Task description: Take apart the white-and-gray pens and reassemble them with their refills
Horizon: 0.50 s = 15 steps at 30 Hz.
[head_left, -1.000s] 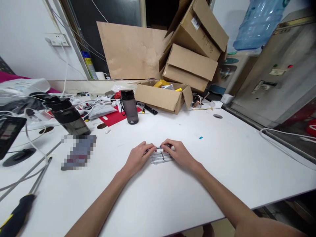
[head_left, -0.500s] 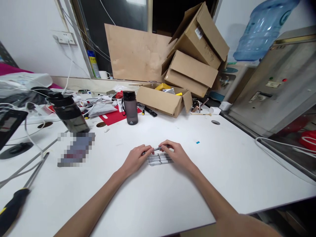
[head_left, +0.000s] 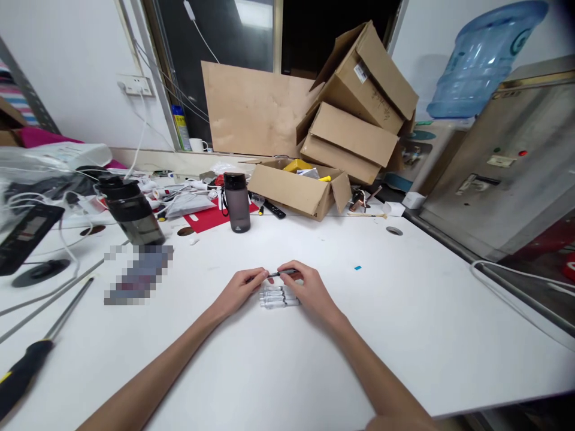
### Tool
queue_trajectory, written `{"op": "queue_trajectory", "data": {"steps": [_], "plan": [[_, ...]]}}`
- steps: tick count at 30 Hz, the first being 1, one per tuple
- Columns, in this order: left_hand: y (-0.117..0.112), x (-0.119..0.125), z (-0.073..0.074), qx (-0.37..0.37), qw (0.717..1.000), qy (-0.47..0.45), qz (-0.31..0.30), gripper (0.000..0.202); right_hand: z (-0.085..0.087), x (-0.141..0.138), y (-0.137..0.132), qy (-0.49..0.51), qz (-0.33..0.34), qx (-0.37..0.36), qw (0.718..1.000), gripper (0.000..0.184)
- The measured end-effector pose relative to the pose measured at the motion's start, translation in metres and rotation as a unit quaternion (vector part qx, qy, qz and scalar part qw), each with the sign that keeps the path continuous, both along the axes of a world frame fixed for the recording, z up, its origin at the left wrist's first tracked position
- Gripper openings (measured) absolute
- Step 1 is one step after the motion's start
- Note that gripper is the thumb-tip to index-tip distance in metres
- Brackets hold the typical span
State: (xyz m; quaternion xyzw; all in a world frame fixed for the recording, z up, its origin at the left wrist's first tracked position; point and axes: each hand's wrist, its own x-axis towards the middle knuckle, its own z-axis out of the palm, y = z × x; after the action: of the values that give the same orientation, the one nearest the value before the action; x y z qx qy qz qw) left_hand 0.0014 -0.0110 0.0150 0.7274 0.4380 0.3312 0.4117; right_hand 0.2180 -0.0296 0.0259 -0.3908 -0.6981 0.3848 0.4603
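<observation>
Between my two hands a slim dark pen (head_left: 279, 273) is held level, just above the white table (head_left: 287, 371). My left hand (head_left: 245, 289) pinches its left end between thumb and fingers. At the other end, my right hand (head_left: 306, 285) is closed around the pen, hiding part of it. Directly below lie several clear-and-white pens (head_left: 276, 297) side by side in a small group, partly covered by my right hand. Whether the held pen is in one piece or two, I cannot tell.
A grey bottle (head_left: 237, 203) stands beyond my hands, with an open cardboard box (head_left: 291, 187) behind it. A dark bottle (head_left: 132, 209), a blurred-out flat object (head_left: 140, 276) and a screwdriver (head_left: 42, 350) are at left. A blue scrap (head_left: 358, 267) lies to the right.
My right hand has come closer to my left, so less of the pen shows between them. Both hands sit slightly further left in view. The camera view has shifted a little.
</observation>
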Motion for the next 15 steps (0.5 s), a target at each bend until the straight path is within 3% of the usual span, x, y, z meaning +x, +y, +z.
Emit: {"op": "queue_trajectory", "data": {"steps": [6, 11, 15], "plan": [[0.007, -0.005, -0.004, -0.023, 1.0, 0.016, -0.006, 0.051, -0.003, -0.003, 0.002, 0.003, -0.004, 0.041, 0.999, 0.021], [0.007, -0.007, -0.003, -0.028, 0.999, 0.023, -0.002, 0.05, -0.008, -0.01, 0.007, 0.034, -0.031, 0.002, 0.999, 0.012], [0.006, -0.007, -0.002, -0.038, 0.999, 0.036, -0.006, 0.048, -0.008, -0.009, 0.009, 0.06, -0.034, -0.021, 0.997, 0.016]]}}
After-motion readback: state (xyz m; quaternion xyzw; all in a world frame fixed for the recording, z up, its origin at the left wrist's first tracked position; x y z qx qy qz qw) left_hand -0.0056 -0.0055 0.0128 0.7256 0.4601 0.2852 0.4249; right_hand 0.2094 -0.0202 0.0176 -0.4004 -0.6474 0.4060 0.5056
